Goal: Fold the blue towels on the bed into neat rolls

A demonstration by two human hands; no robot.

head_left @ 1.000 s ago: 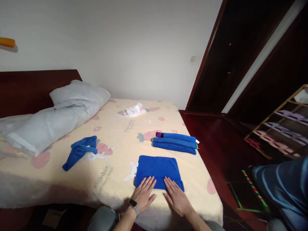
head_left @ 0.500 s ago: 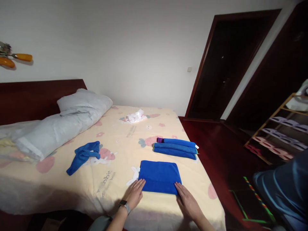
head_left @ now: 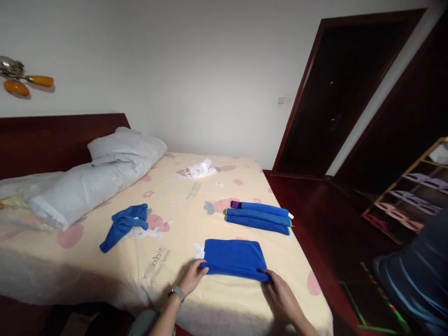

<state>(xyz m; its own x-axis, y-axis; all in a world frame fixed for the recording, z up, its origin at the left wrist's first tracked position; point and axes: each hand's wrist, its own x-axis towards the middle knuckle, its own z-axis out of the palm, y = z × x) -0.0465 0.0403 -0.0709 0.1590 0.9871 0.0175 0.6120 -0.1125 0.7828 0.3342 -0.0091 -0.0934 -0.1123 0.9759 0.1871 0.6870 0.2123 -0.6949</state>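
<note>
Pinching the cloth (head_left: 235, 255) by its near corners: left hand (head_left: 192, 278) fingers narrow on one, right hand (head_left: 282, 295) fingers on the other, thumb hard to make out. Cloth lies near the front edge of the bed (head_left: 224, 303), toward its front right corner. Near strip looks slightly raised. Judgement: work both ends level, with light outward tension, lest it skew or bunch.

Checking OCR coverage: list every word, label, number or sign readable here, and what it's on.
"abbi": lettering on the bedsheet, partial and tentative; the rest too blurred.
Second print, farther up the bedsheet: too blurred.
White tag on the long blue cloths: too small.
Folded blue cloth, nearest: no text visible.
</note>
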